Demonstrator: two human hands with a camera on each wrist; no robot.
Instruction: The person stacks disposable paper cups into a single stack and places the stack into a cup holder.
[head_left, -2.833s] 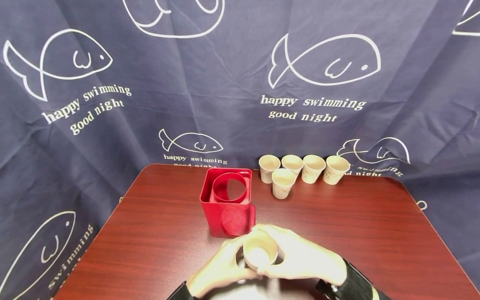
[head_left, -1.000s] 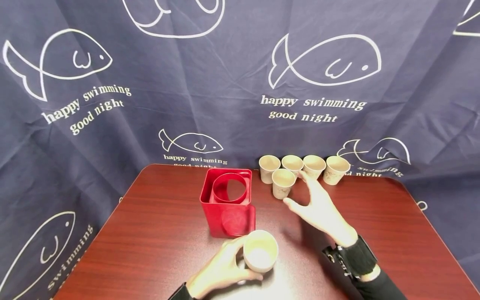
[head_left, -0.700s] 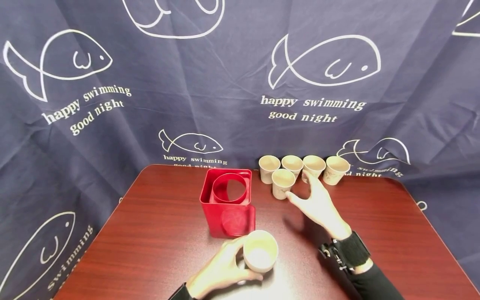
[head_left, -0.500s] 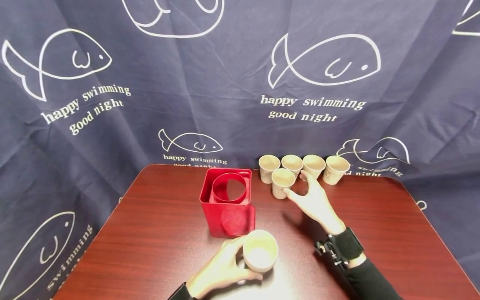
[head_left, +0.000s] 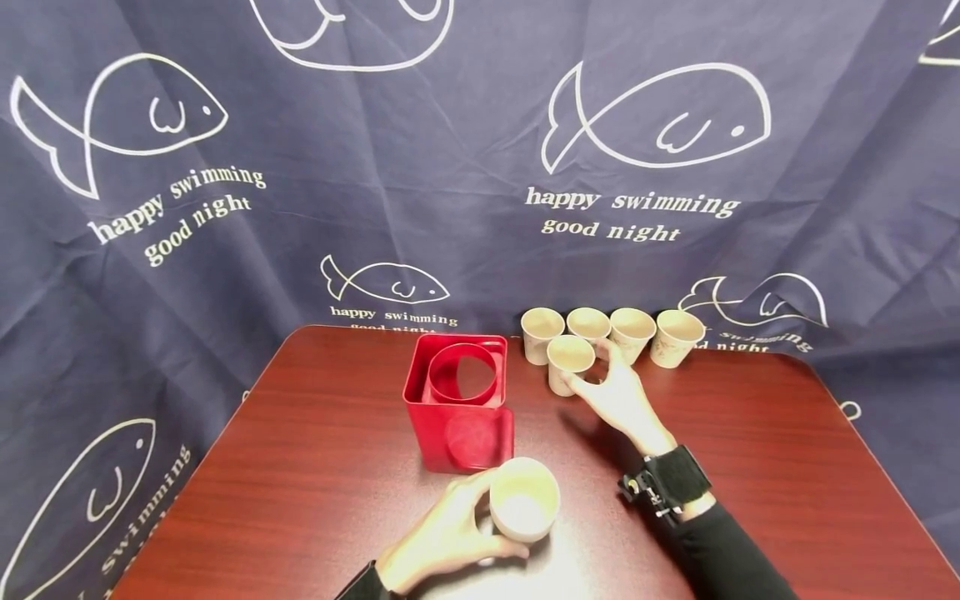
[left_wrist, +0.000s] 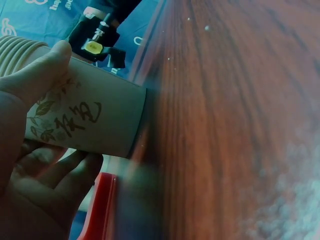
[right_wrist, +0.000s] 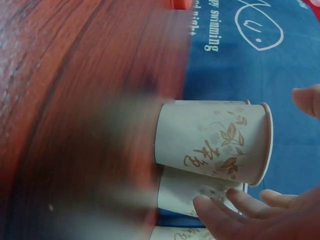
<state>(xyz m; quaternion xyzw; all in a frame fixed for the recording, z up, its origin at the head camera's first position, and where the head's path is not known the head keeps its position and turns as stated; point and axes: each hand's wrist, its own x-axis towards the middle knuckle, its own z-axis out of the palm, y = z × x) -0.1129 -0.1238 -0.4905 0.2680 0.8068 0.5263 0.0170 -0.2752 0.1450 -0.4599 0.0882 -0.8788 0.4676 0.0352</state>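
Observation:
My left hand (head_left: 450, 533) grips a stack of nested paper cups (head_left: 524, 500) at the table's front middle. In the left wrist view several rims show on this stack (left_wrist: 85, 105), with thumb and fingers on opposite sides. My right hand (head_left: 618, 400) reaches to a single paper cup (head_left: 564, 377) near the back, thumb and fingers spread around its right side. In the right wrist view that cup (right_wrist: 210, 142) stands upright, leaf-printed; the thumb is apart from it and the fingertips (right_wrist: 205, 205) are beside it. Contact is hard to tell.
Behind the front cup stand several more paper cups (head_left: 678, 340) in a row by the fish-printed curtain (head_left: 450, 167). A red square container (head_left: 459, 417) with a round ring inside stands left of centre on the brown table (head_left: 315, 467).
My right hand has left the stack and moved to the back cups, then drawn in around the front one. The left hand keeps holding the stack in place. The view has shifted slightly.

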